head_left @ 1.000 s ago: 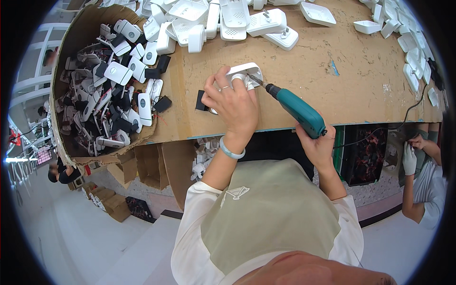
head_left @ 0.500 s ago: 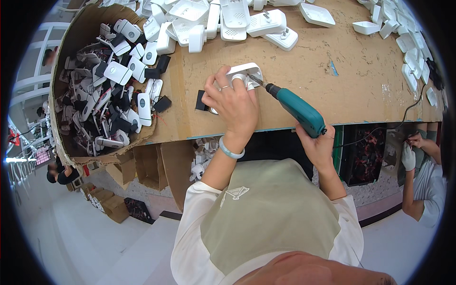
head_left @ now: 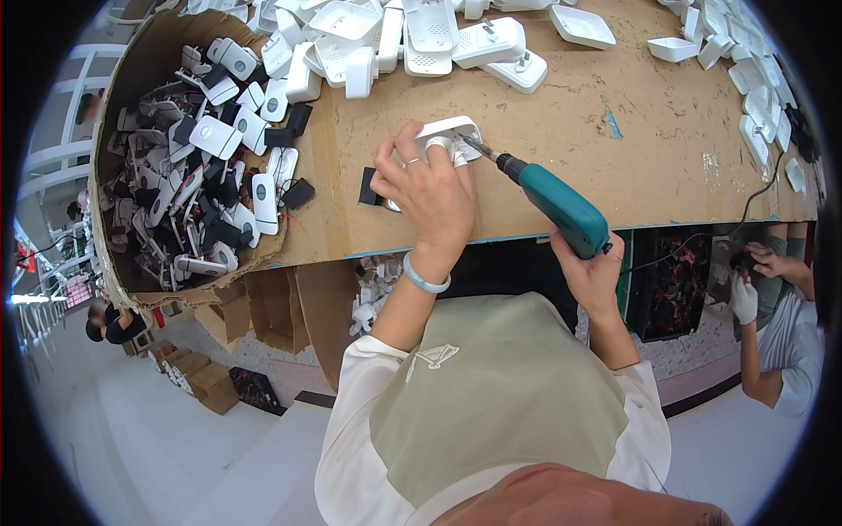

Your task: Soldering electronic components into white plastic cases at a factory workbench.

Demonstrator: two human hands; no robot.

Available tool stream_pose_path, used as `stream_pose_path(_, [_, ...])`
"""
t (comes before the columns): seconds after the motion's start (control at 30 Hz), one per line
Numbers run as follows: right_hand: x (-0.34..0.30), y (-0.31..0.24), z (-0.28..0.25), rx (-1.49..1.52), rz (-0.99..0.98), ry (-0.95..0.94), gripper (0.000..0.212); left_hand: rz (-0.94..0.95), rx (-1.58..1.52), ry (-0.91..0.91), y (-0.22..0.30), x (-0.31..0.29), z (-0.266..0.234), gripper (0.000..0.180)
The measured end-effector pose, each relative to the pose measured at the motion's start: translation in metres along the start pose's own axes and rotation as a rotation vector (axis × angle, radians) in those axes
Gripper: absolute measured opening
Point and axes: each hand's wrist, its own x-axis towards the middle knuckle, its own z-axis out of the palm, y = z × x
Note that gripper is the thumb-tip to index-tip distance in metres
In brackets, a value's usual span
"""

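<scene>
In the middle of the cardboard-covered bench, my left hand [head_left: 430,188] presses a white plastic housing [head_left: 465,126] down with curled fingers. A small white part shows under the fingertips, mostly hidden. My right hand [head_left: 593,273], at the bench's near edge, is wrapped round the rear of a teal electric screwdriver [head_left: 563,210]. The tool slants up and to the left, its bit reaching into the housing's open side; the screw, if any, is too small to see. Beside my left wrist lies a black block [head_left: 370,186], next to a white piece partly covered by the hand.
A torn cardboard box [head_left: 114,219] full of white-and-black units stands at the left. White housings [head_left: 491,44] are heaped along the far side, with more shells [head_left: 761,114] at the right. A black cord [head_left: 754,206] trails rightward. A co-worker's gloved hand [head_left: 745,301] is at far right.
The screwdriver's body has shifted slightly right and down, showing more of its bit, with my right hand moving along. My left hand stays on the housing. The co-worker's hands have moved.
</scene>
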Motion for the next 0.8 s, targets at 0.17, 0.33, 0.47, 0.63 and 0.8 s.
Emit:
stream_pose_path(0.17, [-0.007, -0.002, -0.005, 0.054, -0.040, 0.049, 0.017, 0.009, 0.002, -0.004, 0.001, 0.000, -0.002, 0.021])
stream_pose_path(0.33, [-0.013, -0.007, -0.009, 0.094, 0.001, 0.084, 0.017, 0.012, -0.004, -0.015, 0.000, -0.001, -0.001, 0.020])
stream_pose_path(0.47, [-0.020, -0.009, -0.011, 0.135, 0.025, 0.149, 0.016, 0.009, 0.012, -0.033, -0.001, -0.001, -0.004, 0.020])
stream_pose_path(0.63, [-0.026, -0.006, -0.014, 0.137, 0.077, 0.178, 0.016, -0.022, -0.024, -0.033, 0.003, -0.001, -0.013, 0.017])
stream_pose_path(0.8, [-0.029, -0.009, -0.017, 0.120, 0.063, 0.226, 0.013, 0.025, -0.160, 0.034, -0.003, -0.018, -0.036, 0.026])
